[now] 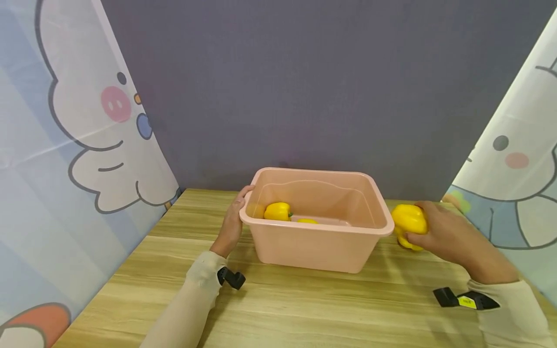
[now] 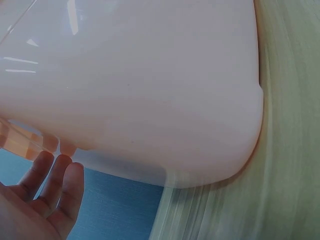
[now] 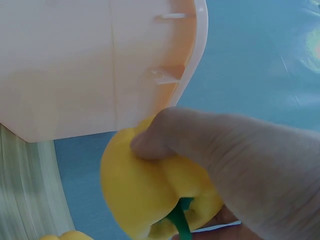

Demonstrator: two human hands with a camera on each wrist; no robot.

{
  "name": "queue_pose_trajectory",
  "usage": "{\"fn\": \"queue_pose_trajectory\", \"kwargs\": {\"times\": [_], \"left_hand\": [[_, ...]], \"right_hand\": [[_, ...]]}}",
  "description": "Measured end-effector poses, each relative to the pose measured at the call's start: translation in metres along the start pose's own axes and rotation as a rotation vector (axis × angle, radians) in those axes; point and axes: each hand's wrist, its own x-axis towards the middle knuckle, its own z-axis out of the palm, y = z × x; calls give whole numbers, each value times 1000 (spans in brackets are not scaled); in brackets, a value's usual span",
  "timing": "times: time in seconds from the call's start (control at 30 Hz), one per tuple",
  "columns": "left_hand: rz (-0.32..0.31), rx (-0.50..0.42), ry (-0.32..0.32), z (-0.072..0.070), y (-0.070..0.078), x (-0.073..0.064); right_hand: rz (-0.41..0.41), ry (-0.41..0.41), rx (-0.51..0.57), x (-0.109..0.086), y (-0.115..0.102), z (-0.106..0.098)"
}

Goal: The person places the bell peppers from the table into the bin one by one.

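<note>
A pink plastic bin stands on the wooden table. Inside it lie a yellow bell pepper by the left wall and another yellow piece, mostly hidden by the front rim. My left hand rests against the bin's left side at the rim; in the left wrist view its fingers are extended toward the bin's edge. My right hand grips a yellow bell pepper with a green stem, just right of the bin. Below that one, another yellow pepper is partly covered.
The wooden tabletop extends in front of the bin. A dark grey panel rises behind it. Cartoon-printed sheets stand at the left and right of the table.
</note>
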Motion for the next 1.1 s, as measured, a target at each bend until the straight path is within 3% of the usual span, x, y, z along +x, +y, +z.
{"fn": "queue_pose_trajectory", "kwargs": {"times": [0.6,1.1], "left_hand": [[-3,-32,-11,1,-2,0],[7,21,30,2,-2,-1]], "right_hand": [[-19,96,30,0,-3,-5],[94,184,77,2,-8,0]]}}
